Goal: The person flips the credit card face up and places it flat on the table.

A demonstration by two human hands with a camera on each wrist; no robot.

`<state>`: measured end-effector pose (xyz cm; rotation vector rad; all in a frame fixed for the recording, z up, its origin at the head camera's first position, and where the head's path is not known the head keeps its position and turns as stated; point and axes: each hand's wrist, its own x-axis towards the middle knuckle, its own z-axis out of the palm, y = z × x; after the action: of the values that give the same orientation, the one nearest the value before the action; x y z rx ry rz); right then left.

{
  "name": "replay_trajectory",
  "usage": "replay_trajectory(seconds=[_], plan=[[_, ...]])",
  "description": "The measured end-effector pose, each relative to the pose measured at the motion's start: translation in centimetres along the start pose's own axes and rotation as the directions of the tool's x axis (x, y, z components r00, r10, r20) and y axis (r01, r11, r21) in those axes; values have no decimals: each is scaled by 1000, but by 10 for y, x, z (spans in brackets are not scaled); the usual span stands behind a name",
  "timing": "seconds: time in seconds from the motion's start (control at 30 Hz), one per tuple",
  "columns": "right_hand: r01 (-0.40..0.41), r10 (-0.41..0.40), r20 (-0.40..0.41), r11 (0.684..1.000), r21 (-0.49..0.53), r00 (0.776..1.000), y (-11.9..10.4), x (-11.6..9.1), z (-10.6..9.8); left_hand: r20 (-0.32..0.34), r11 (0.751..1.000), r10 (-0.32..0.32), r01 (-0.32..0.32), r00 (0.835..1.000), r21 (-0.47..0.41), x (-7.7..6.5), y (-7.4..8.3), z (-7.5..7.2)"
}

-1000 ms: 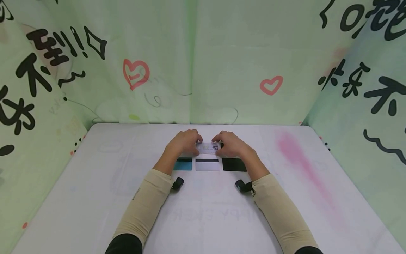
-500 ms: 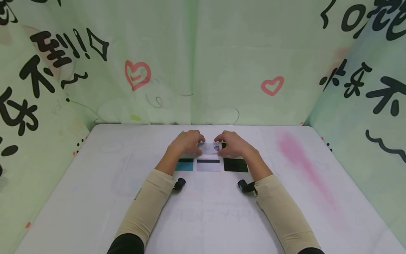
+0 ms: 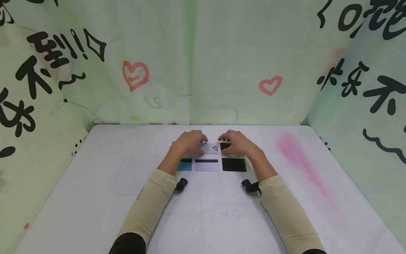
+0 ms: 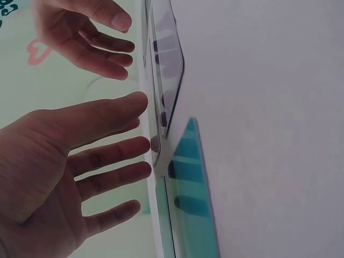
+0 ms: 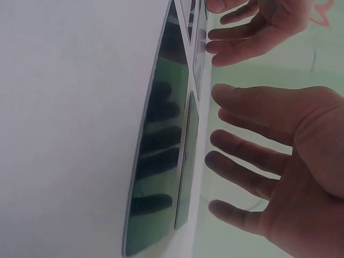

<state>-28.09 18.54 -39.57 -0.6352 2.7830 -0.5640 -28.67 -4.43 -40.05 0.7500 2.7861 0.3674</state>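
Note:
Flat cards lie on the table in two rows. In the head view, my left hand point(image 3: 189, 141) hovers at the left end of the back row's pale card with a small printed picture point(image 3: 210, 149). My right hand point(image 3: 238, 143) is over the back row's black card point(image 3: 224, 145), covering much of it. Both hands hold nothing; in the wrist views the left fingers point(image 4: 110, 177) and right fingers point(image 5: 242, 161) are spread and relaxed. In front lie a teal card with a dark stripe point(image 3: 185, 165), a lavender card with a dark stripe point(image 3: 207, 165) and another black card point(image 3: 234, 165).
The cards rest on a white table point(image 3: 203, 215) with a pink smear point(image 3: 304, 165) to the right. Behind it hangs a pale green curtain point(image 3: 222, 53) with red hearts and black lettering. A small black camera sits at each wrist, the left camera point(image 3: 182, 184) and right camera point(image 3: 248, 186).
The right hand has let go of the pale card and moved right, uncovering its right end and part of the black card. The left hand has shifted slightly right. The cards stay in place.

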Motion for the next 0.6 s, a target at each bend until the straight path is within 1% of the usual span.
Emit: replay_trajectory(seconds=[0.27, 0.47, 0.6], plan=[[-10, 10, -13, 1000, 23, 1000, 12, -10, -9, -8, 997, 34, -34, 999, -68, 9, 12, 3], [-3, 4, -27, 1000, 27, 1000, 25, -17, -12, -4, 992, 66, -66, 998, -111, 15, 22, 3], [-15, 16, -33, 999, 41, 999, 33, -23, -14, -7, 987, 82, -82, 997, -137, 21, 27, 5]])
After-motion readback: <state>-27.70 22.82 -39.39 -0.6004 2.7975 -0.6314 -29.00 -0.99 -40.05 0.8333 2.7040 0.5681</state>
